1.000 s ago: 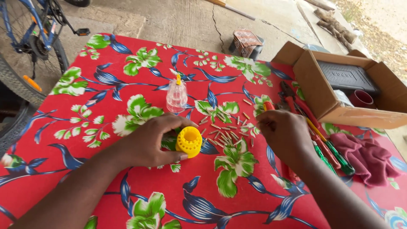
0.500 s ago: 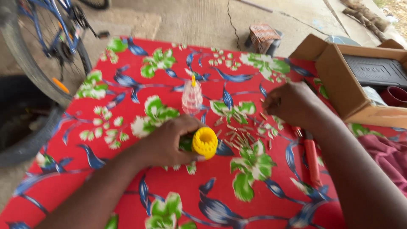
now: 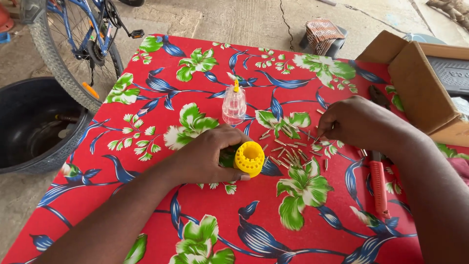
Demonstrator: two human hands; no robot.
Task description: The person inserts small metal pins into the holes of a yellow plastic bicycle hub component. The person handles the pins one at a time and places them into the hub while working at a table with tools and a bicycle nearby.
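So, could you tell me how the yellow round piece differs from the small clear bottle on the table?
The yellow round piece is opaque, lies tipped on its side and is gripped by the left hand. The clear bottle is see-through, stands upright and is untouched. Both show yellow, since the bottle has a yellow tip, and both sit on the red floral tablecloth.

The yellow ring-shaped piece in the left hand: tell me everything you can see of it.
The yellow ring-shaped piece looks like plastic: a round, toothed rim around an open centre, with small holes along its face. It lies tilted, its opening facing the camera, low over the red floral tablecloth. The left hand grips it from the left, thumb beneath.
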